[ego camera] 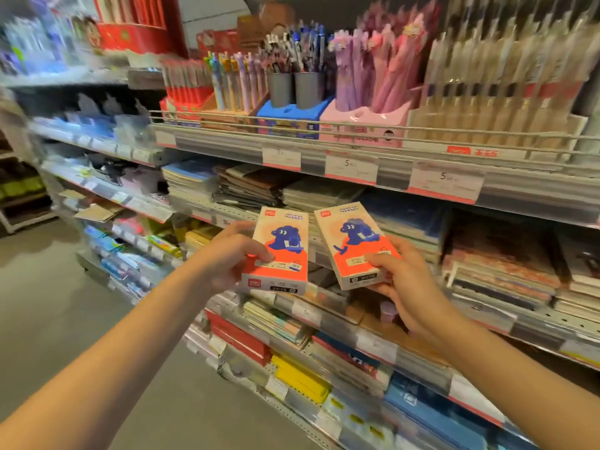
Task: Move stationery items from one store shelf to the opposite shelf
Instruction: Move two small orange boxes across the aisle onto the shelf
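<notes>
I hold two matching stationery boxes, cream and orange with a blue cartoon animal printed on the front. My left hand (227,254) grips the left box (281,245) by its lower left edge. My right hand (402,280) grips the right box (350,241) from its lower right corner. Both boxes stand nearly upright side by side, a small gap between them, in front of the notebook shelf (324,203). The picture is motion-blurred.
The top shelf (357,141) carries pen display boxes: red, blue with grey cups (297,89), pink (370,115), and beige. Lower shelves hold stacked notebooks and coloured packs. Price tags (350,170) line the shelf edges. Grey aisle floor (48,303) lies to the left.
</notes>
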`<act>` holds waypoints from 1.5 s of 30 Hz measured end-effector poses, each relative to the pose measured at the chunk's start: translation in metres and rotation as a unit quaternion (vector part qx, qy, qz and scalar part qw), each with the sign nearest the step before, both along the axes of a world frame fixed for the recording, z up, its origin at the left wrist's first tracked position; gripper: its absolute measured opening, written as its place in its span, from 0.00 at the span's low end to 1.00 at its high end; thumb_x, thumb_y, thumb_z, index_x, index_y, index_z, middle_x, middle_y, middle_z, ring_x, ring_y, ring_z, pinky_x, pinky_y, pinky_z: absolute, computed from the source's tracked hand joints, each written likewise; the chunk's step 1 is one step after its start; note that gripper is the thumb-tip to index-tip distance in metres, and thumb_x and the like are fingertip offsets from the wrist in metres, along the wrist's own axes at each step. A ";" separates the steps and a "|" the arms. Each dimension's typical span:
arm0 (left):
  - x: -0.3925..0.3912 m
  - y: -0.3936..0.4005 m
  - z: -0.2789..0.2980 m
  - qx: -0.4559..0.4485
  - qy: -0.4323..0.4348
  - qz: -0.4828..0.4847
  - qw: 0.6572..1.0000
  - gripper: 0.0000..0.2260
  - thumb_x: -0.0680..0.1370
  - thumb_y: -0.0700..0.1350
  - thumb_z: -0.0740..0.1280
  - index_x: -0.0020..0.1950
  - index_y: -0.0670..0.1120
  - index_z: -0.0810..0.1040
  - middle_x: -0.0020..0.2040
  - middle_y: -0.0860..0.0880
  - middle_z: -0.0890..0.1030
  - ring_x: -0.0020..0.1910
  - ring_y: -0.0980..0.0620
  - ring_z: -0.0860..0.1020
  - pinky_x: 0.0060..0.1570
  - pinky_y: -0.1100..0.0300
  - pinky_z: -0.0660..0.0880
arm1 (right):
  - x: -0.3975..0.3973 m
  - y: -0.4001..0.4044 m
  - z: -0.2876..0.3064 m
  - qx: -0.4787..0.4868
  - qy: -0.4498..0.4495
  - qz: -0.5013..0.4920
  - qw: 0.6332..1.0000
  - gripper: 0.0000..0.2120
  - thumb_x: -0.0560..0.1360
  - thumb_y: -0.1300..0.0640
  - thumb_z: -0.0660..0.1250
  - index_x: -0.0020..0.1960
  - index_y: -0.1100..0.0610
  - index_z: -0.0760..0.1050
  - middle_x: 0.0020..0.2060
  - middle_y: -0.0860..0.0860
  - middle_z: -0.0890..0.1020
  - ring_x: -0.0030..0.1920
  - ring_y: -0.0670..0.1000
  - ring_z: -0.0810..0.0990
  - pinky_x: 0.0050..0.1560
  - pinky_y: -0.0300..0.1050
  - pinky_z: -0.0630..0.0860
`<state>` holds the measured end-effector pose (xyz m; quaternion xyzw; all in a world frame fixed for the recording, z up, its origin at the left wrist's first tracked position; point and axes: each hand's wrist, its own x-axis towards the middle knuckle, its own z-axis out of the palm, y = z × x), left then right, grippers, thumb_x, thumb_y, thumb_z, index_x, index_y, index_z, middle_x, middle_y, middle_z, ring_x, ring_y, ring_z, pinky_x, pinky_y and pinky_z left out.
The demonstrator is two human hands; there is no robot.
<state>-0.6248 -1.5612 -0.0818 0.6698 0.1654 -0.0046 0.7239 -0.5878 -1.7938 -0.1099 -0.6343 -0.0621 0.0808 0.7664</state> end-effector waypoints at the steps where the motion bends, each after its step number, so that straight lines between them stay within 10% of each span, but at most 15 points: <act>1: -0.005 0.019 0.001 0.000 -0.002 0.011 1.000 0.30 0.69 0.26 0.64 0.67 0.46 0.64 0.48 0.41 0.80 0.38 0.45 0.81 0.25 0.59 0.77 | 0.001 0.019 0.000 0.002 0.002 0.012 1.000 0.19 0.75 0.63 0.63 0.65 0.55 0.67 0.56 0.56 0.80 0.50 0.54 0.81 0.48 0.49 0.79; 21: -0.102 0.403 0.009 -0.020 -0.018 0.213 0.977 0.29 0.70 0.26 0.62 0.67 0.46 0.63 0.46 0.41 0.79 0.25 0.51 0.81 0.24 0.65 0.74 | 0.006 0.436 0.006 0.070 0.033 0.178 0.981 0.12 0.76 0.67 0.57 0.57 0.57 0.70 0.39 0.53 0.81 0.30 0.46 0.81 0.37 0.46 0.77; 29: -0.082 0.515 -0.013 -0.045 -0.020 0.282 0.958 0.28 0.71 0.27 0.62 0.68 0.46 0.63 0.48 0.39 0.81 0.32 0.47 0.82 0.40 0.55 0.74 | 0.042 0.578 -0.008 0.074 0.044 0.235 0.968 0.11 0.76 0.67 0.57 0.47 0.54 0.73 0.40 0.54 0.82 0.36 0.50 0.81 0.44 0.51 0.77; 45: 0.001 0.781 -0.001 -0.061 -0.028 0.407 0.911 0.30 0.71 0.29 0.63 0.69 0.50 0.63 0.50 0.40 0.81 0.34 0.47 0.82 0.26 0.62 0.78 | 0.166 0.888 -0.003 0.065 0.033 0.338 0.938 0.13 0.75 0.68 0.56 0.54 0.57 0.72 0.30 0.47 0.84 0.27 0.44 0.81 0.31 0.41 0.77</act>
